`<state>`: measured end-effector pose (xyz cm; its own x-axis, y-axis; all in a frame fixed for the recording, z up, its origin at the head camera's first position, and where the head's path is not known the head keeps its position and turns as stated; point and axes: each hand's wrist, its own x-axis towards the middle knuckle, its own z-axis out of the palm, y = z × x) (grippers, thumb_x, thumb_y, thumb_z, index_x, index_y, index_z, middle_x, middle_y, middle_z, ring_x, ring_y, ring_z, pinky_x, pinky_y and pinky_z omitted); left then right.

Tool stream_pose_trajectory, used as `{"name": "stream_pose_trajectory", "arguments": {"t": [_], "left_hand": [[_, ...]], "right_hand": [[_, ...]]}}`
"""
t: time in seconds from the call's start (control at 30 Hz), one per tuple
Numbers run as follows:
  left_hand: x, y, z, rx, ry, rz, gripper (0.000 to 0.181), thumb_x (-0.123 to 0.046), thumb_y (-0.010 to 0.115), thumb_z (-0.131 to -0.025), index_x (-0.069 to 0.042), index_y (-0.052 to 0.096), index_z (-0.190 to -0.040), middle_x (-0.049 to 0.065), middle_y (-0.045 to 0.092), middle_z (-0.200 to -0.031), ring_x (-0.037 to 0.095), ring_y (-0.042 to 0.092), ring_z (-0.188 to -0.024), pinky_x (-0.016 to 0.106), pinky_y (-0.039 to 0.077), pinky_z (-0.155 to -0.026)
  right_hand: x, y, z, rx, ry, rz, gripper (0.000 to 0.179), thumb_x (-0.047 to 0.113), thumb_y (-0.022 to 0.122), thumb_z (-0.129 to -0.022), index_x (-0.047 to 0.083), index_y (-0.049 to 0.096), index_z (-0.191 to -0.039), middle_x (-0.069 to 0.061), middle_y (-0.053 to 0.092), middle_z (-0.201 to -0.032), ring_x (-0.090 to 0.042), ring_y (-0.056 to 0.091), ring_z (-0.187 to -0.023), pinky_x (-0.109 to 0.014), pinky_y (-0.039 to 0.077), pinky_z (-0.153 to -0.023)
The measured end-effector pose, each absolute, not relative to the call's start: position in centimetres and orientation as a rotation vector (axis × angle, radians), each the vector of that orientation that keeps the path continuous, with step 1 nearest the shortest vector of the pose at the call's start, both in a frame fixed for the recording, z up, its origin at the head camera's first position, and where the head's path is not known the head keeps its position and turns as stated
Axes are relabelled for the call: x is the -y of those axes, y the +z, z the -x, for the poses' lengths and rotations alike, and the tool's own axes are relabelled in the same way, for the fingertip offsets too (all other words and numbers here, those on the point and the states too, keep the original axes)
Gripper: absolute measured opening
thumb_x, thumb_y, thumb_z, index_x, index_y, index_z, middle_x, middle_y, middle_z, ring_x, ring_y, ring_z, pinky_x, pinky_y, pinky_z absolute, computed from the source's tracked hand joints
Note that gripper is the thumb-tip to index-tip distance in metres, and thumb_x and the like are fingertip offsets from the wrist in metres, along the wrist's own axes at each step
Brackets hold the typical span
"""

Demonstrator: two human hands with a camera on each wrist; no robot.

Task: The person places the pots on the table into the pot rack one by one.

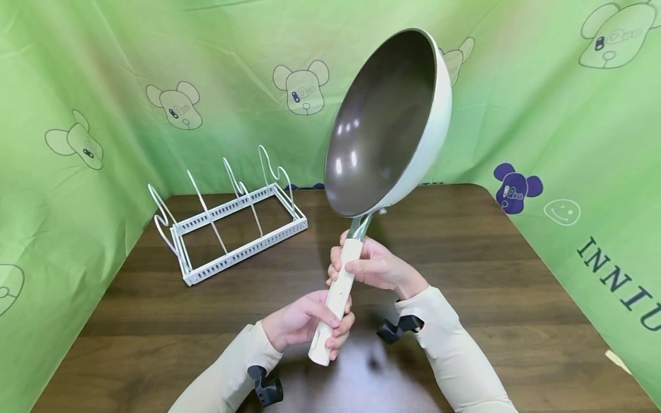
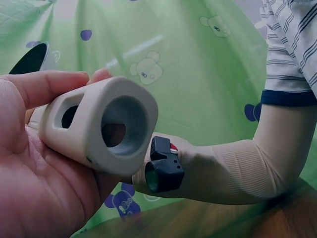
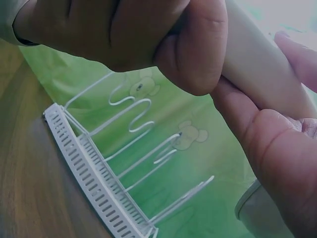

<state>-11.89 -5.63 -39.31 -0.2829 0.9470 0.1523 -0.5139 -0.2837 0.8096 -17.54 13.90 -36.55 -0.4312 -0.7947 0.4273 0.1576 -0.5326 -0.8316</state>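
Head view: both hands grip the cream handle (image 1: 335, 292) of a frying pan (image 1: 389, 120), pan held up in the air over the wooden table (image 1: 465, 241), tilted, dark inside facing left toward the camera. Left hand (image 1: 304, 324) wraps the lower end of the handle, right hand (image 1: 374, 267) wraps higher up near the metal neck. White wire pan rack (image 1: 232, 223) sits on the table to the left, well apart from the pan, all slots bare. So by the look of it: pan lifted and in hand, not yet in the rack, placing is what's left

Left wrist view: left hand (image 2: 34, 163), thumb and fingers curled round the handle (image 2: 99, 124), its hollow butt end facing the camera. A sliver of the pan (image 2: 32, 58) shows top left. Right forearm in a beige sleeve (image 2: 233, 168) with a black wrist camera (image 2: 163, 166) behind

Right wrist view: right hand (image 3: 267, 144) closed round the handle (image 3: 257, 64), the left hand (image 3: 124, 34) gripping just above it in frame. Rack (image 3: 104, 183) below on the table, dividers upright, nothing in it, pan nowhere near it
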Motion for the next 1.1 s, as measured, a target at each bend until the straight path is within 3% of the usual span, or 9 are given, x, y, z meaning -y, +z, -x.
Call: {"name": "stream_pose_trajectory", "arguments": {"t": [0.23, 0.67, 1.1], "left_hand": [[6.7, -40.0, 12.1, -0.817, 1.716, -0.851, 0.014, -0.009, 0.051, -0.090, -0.016, 0.044, -0.101, -0.003, 0.054, -0.080, 0.012, 0.056, -0.068, 0.033, 0.055, -0.070], [8.2, -40.1, 11.7, -0.835, 1.673, -0.891, 0.019, -0.020, 0.060, -0.096, -0.018, 0.044, -0.104, -0.005, 0.055, -0.086, 0.012, 0.058, -0.076, 0.036, 0.053, -0.079], [9.1, -40.8, 11.1, -0.824, 1.723, -0.945, 0.020, -0.021, 0.057, -0.098, -0.021, 0.040, -0.109, -0.005, 0.053, -0.088, 0.013, 0.057, -0.078, 0.035, 0.053, -0.081]], "right_hand": [[-12.9, -37.0, 17.9, -0.915, -1.969, 1.194, 0.028, 0.001, 0.057, -0.097, 0.015, 0.043, -0.116, -0.005, 0.060, -0.101, -0.022, 0.060, -0.097, -0.040, 0.047, -0.095], [-10.8, -37.0, 18.3, -0.888, -1.898, 1.245, 0.028, 0.006, 0.061, -0.096, 0.016, 0.040, -0.113, -0.004, 0.057, -0.095, -0.021, 0.058, -0.092, -0.040, 0.048, -0.093], [-9.5, -36.8, 18.6, -0.914, -1.831, 1.232, 0.030, 0.010, 0.065, -0.095, 0.015, 0.039, -0.109, -0.003, 0.057, -0.092, -0.021, 0.058, -0.090, -0.042, 0.050, -0.093]]}}
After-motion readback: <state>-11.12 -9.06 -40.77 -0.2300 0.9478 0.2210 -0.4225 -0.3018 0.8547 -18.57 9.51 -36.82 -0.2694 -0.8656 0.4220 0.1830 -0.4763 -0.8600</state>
